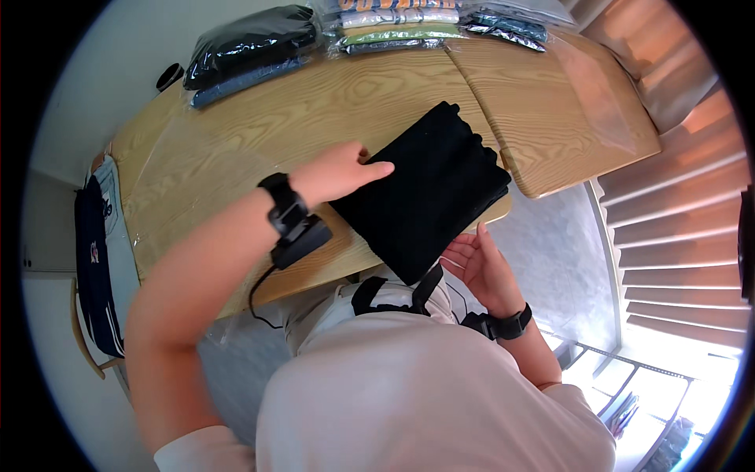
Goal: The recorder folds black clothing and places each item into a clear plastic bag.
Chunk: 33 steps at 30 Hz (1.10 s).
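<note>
A black folded garment (431,185), with a wavy edge on its far right side, lies slantwise at the near edge of the wooden table (259,134). One corner hangs over toward my waist. My left hand (338,169) grips its left edge, thumb on top and the other fingers partly hidden. Just off the garment's near right side is my right hand (487,269), palm turned up and fingers loosely apart. Its fingertips are close to the cloth, and whether they touch it I cannot tell. Each wrist wears a black strapped device.
Bagged folded clothes (401,23) are stacked along the table's far side, with a bulky black bundle (255,43) to their left. Clear plastic bags (594,98) lie flat on the tabletop. Garments hang over a chair (98,252) at left. A pleated curtain (676,204) hangs at right.
</note>
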### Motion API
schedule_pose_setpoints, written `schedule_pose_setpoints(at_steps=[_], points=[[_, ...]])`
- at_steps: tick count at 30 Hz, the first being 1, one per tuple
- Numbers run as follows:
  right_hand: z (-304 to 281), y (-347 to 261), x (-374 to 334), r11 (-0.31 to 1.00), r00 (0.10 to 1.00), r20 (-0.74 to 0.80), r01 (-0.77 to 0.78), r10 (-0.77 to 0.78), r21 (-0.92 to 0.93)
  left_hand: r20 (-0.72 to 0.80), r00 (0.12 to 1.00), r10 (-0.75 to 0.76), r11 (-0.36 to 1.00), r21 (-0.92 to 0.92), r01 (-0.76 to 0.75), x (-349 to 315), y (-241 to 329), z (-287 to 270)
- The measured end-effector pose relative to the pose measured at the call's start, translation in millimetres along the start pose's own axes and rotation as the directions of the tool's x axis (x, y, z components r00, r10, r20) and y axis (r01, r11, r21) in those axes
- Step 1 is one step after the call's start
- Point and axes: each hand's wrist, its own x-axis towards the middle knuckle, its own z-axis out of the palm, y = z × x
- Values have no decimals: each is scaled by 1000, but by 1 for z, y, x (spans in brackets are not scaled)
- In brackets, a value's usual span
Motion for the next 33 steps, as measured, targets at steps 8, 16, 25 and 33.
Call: schedule_pose_setpoints(at_steps=[8,16,25,33], points=[[8,2,-8,973,967,-123,229,-224,25,143,990,13,976,-219,19,1,38,34],[29,-7,-19,873,860,-188,431,-474,-226,216,976,4,935,-348,73,-21,58,40],[36,-26,-23,523,788,47,451,-614,-723,-115,980,164,955,-229,-186,-32,62,55],[52,-33,-3,722,856,-28,417,-516,-552,-196,867,458,884,209,-419,-65,100,54]])
